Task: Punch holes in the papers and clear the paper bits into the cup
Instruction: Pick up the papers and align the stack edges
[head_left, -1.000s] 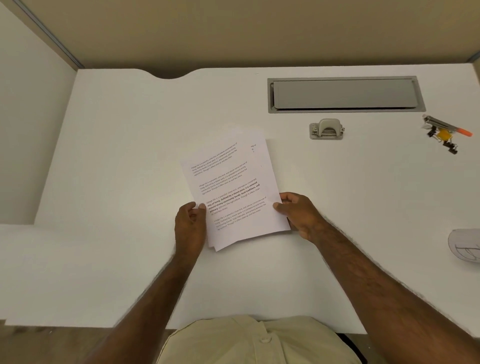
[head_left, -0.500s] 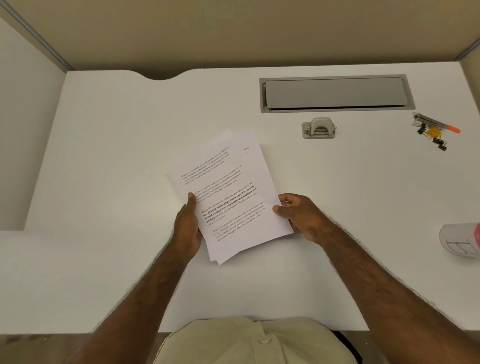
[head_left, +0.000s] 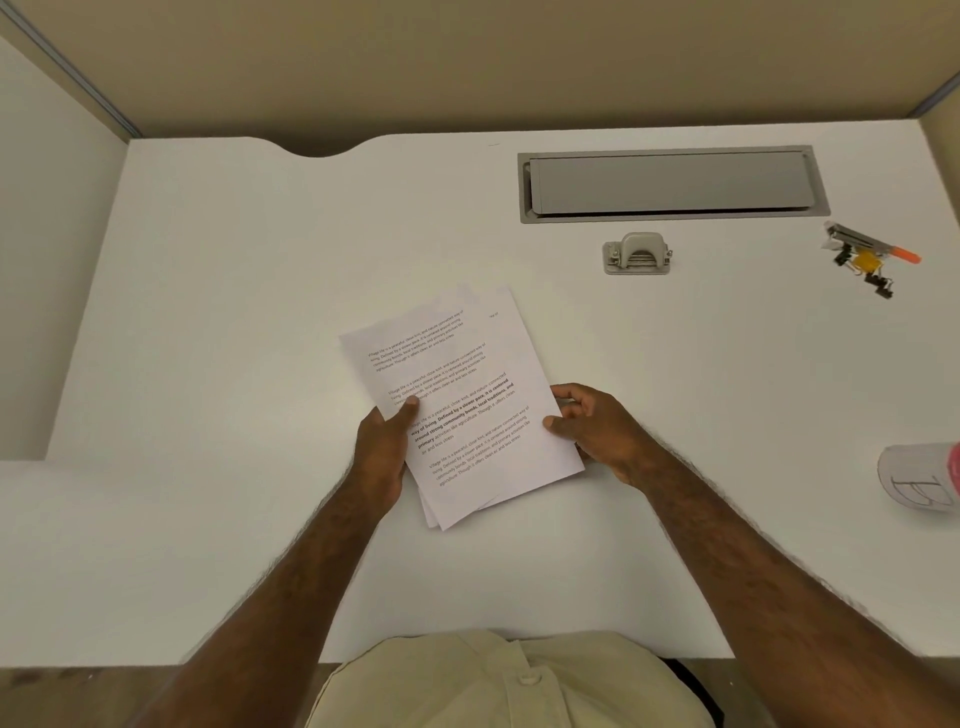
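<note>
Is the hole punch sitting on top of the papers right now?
No, the hole punch stands alone on the desk, apart from the papers, which both hands hold nearer the person.

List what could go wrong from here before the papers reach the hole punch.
1. The papers are fanned, their edges not squared; punched this way, the holes would likely not line up.
2. The left hand and right hand grip only the side edges, so a loose sheet might slip out on the way to the hole punch.
3. The cup sits far to the right, partly out of view; bits may scatter on the desk before reaching it.
</note>
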